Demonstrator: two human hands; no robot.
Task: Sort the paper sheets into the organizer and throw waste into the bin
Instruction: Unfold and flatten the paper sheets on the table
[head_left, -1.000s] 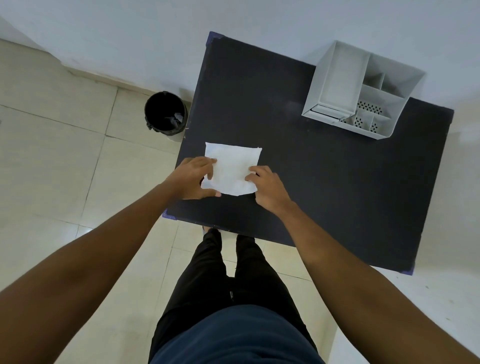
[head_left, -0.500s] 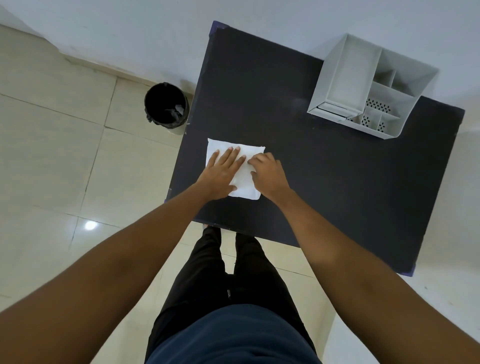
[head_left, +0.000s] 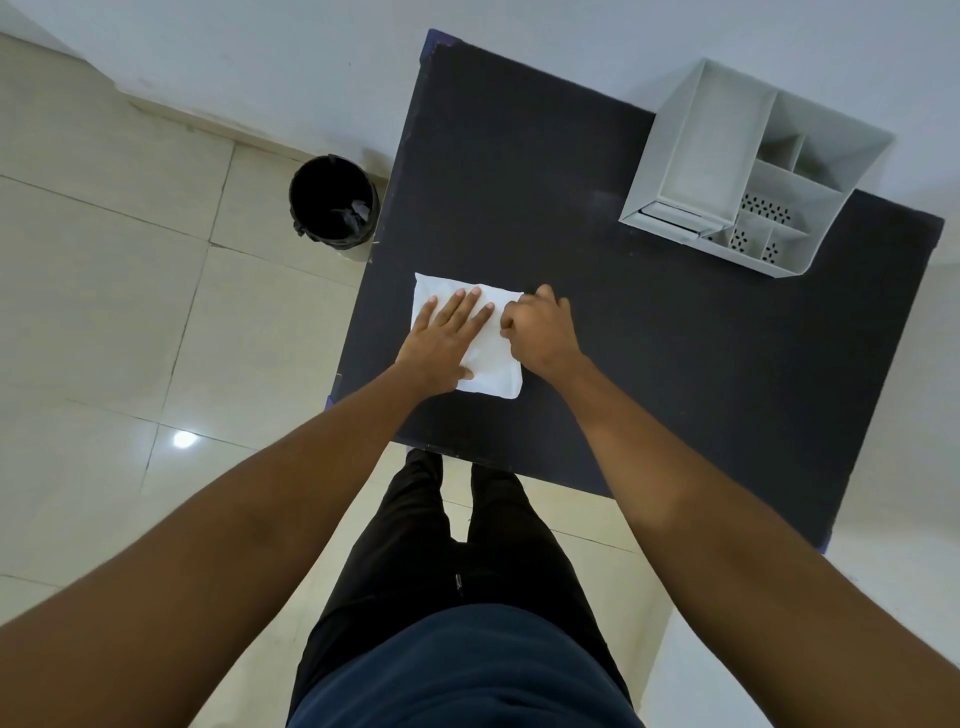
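Paper sheet (head_left: 491, 364) lies flat on the black table (head_left: 649, 364), near its 9 o'clock edge. Left hand (head_left: 441, 343) presses it, fingers spread flat. Right hand (head_left: 540, 332) curls at its 3 o'clock edge; whether it grips is unclear. Organizer (head_left: 691, 156) stands at 1 o'clock, bin (head_left: 306, 192) at 10.

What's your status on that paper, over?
Left hand flat on paper sheet, right hand curled at its edge. Sheet on table. Path to organizer clear.

White paper sheet (head_left: 491, 364), black table (head_left: 649, 364), grey organizer (head_left: 701, 150).
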